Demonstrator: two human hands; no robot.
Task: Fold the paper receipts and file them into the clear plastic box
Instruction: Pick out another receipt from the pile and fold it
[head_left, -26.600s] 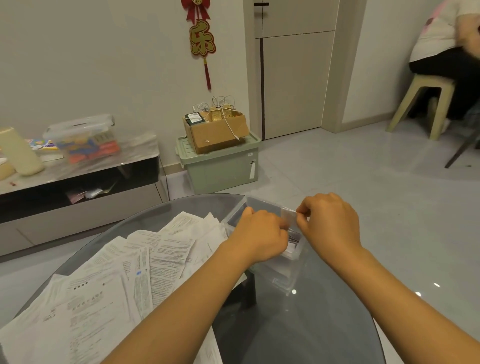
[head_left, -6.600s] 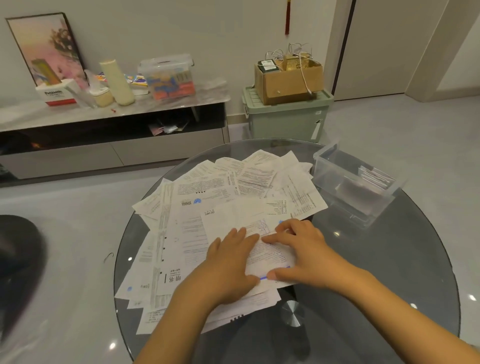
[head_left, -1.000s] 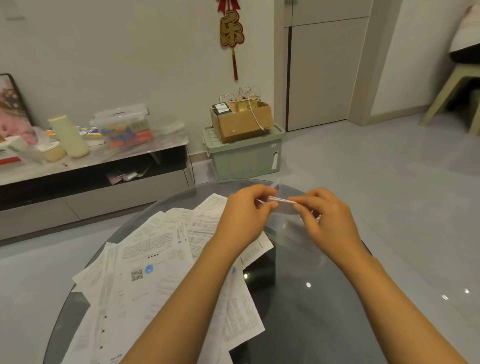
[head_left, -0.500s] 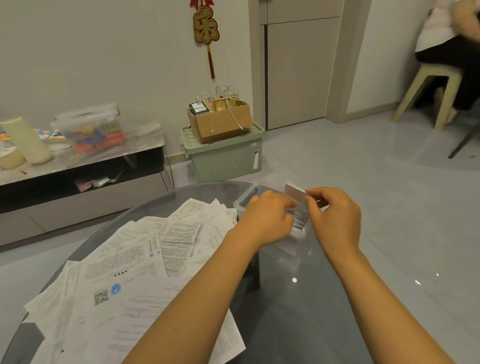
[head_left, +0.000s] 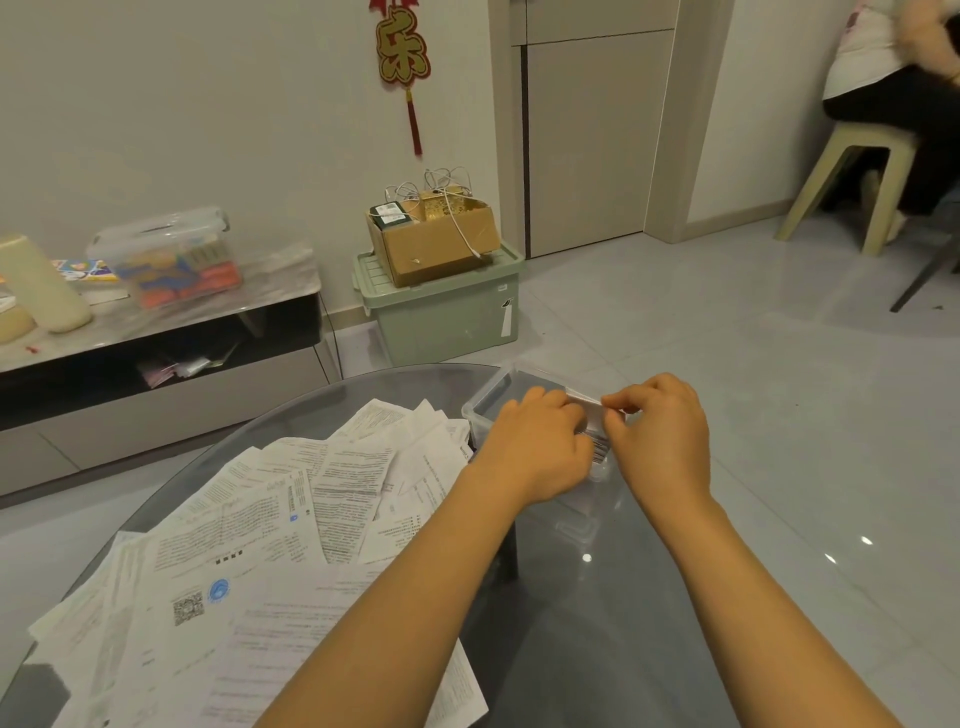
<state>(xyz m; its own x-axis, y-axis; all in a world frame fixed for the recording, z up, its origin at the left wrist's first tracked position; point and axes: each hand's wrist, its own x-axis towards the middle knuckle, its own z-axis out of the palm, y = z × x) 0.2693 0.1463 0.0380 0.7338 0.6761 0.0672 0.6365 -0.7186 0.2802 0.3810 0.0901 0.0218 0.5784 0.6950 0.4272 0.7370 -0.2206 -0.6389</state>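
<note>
- Head view: left hand (head_left: 537, 447) and right hand (head_left: 660, 441) both pinch a folded receipt (head_left: 597, 441) (barcode showing) over the clear plastic box (head_left: 488, 410).
- Unfolded receipts (head_left: 291, 525) lie spread on the glass desk (head_left: 597, 623), left of the box.

A folded receipt (head_left: 597, 447), white with a barcode showing, stands on edge inside the clear plastic box (head_left: 488, 402) near the glass table's far edge, while unfolded printed receipts (head_left: 291, 525) lie overlapping across the table's left side.

glossy glass table (head_left: 597, 623), paper receipts (head_left: 322, 499), clear plastic box (head_left: 488, 408).
</note>
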